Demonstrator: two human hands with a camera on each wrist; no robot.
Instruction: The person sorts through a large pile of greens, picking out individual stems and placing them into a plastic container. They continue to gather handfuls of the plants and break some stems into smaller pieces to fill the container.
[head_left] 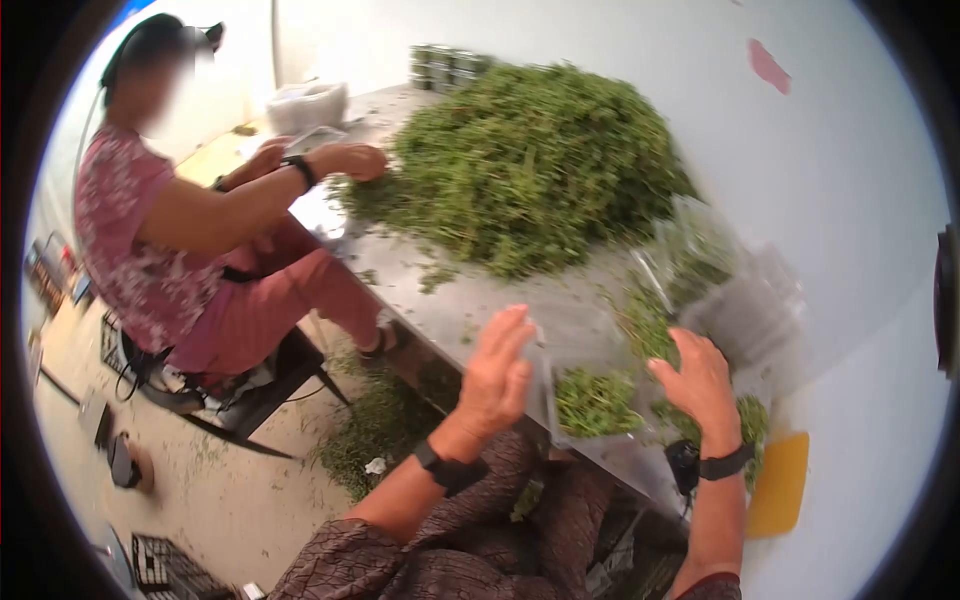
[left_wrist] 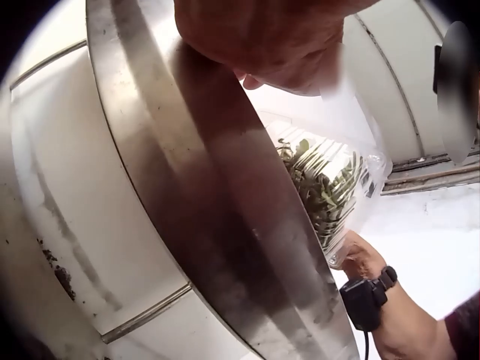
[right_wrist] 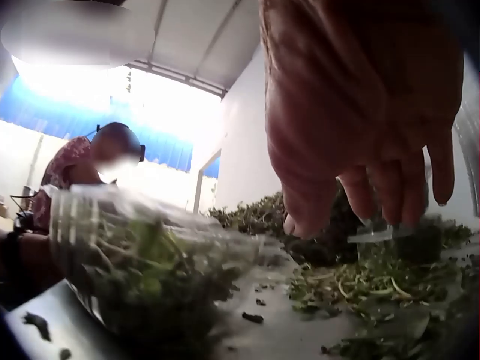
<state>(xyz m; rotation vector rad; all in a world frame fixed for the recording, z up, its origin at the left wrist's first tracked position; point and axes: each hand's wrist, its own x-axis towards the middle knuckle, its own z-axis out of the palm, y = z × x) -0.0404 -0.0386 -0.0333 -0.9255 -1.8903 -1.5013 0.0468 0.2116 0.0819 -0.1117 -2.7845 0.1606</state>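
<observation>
A clear plastic clamshell box (head_left: 548,402) holding green leafy sprigs (head_left: 597,400) sits at the table's near edge, its see-through lid raised behind it. My left hand (head_left: 495,375) is just left of the box, fingers extended upward and nothing in its grip. To the right of the box, my right hand (head_left: 697,375) hovers by loose sprigs (head_left: 645,325) with its fingers loosely spread. In the right wrist view that hand (right_wrist: 360,127) hangs fingers down, close over the greens, while the filled box (right_wrist: 150,270) stands beside it, blurred.
A large heap of greens (head_left: 540,165) covers the table (head_left: 440,310). Clear boxes (head_left: 700,255) lean by the wall at right, above a yellow board (head_left: 780,485). Another person (head_left: 160,230) sits at left, reaching to the heap. Filled boxes (head_left: 445,68) are stacked behind it.
</observation>
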